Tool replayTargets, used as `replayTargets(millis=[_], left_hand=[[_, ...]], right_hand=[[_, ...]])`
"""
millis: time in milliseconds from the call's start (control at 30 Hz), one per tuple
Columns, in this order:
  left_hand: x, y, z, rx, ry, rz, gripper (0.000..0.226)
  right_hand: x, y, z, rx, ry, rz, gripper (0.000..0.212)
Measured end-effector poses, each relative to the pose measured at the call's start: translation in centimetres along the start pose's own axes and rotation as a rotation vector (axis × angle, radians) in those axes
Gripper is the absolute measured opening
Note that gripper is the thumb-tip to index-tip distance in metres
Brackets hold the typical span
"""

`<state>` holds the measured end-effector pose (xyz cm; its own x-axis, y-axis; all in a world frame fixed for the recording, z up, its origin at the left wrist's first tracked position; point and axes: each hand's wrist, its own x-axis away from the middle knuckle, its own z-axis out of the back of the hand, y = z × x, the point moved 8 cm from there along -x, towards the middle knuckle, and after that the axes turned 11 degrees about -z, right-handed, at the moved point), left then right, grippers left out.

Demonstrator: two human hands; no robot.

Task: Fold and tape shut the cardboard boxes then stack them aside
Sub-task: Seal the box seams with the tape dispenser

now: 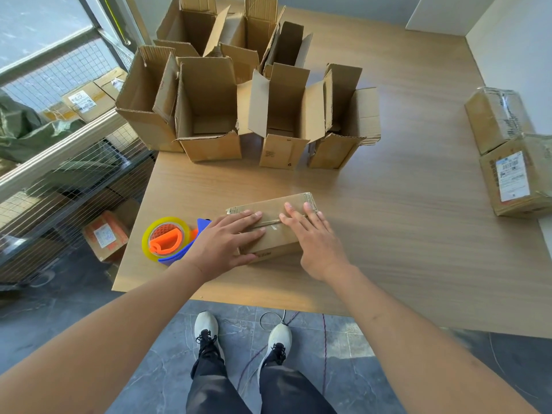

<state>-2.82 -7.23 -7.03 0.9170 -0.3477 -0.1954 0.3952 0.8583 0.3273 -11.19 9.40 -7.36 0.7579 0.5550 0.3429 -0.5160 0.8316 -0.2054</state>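
A small closed cardboard box (270, 204) lies near the front edge of the wooden table (403, 234). My left hand (227, 242) rests flat on its left top flap, fingers spread. My right hand (313, 234) presses flat on the right top flap, fingers apart over the seam. Just left of the box sits a tape dispenser (167, 239) with a yellow roll, orange core and blue body, touching nothing but the table. Neither hand grips anything.
Several open boxes (209, 115) with raised flaps crowd the table's back left. Two taped boxes (507, 153) sit at the right edge. A wire cage (59, 186) with parcels stands left of the table. Bare tabletop lies between the closed box and the right-hand boxes.
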Motion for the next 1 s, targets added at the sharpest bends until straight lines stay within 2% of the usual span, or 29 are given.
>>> replayTargets(millis=[133, 300, 467, 533, 633, 800, 900, 1000], left_hand=[[0.3, 0.1, -1.0, -0.017, 0.041, 0.041, 0.072], [0.2, 0.9, -1.1, -0.035, 0.096, 0.041, 0.070], [0.8, 1.2, -1.4, -0.027, -0.059, 0.059, 0.101], [1.1, 1.3, -1.3, -0.024, -0.114, 0.061, 0.103], [1.4, 1.8, -0.7, -0.002, -0.150, 0.058, 0.098], [2.7, 2.1, -0.1, 0.044, -0.144, 0.061, 0.077], [3.1, 2.7, 0.0, 0.042, -0.092, 0.060, 0.056], [2.6, 2.8, 0.1, 0.033, -0.040, 0.077, 0.045]], right_hand=[[-0.6, 0.2, 0.2, -0.031, -0.042, -0.005, 0.105], [-1.1, 0.5, 0.3, -0.059, -0.067, 0.007, 0.098], [-0.9, 0.5, 0.9, -0.146, -0.048, 0.011, 0.060], [-0.7, 0.3, 0.9, -0.123, -0.008, -0.010, 0.060], [-0.7, -0.5, 0.6, -0.085, 0.099, -0.047, 0.064], [-0.3, -0.4, 0.7, -0.242, 0.298, -0.150, 0.069], [0.1, 0.2, 0.9, -0.323, 0.404, -0.251, 0.059], [-0.4, 0.1, 1.0, -0.465, 0.420, -0.238, 0.041]])
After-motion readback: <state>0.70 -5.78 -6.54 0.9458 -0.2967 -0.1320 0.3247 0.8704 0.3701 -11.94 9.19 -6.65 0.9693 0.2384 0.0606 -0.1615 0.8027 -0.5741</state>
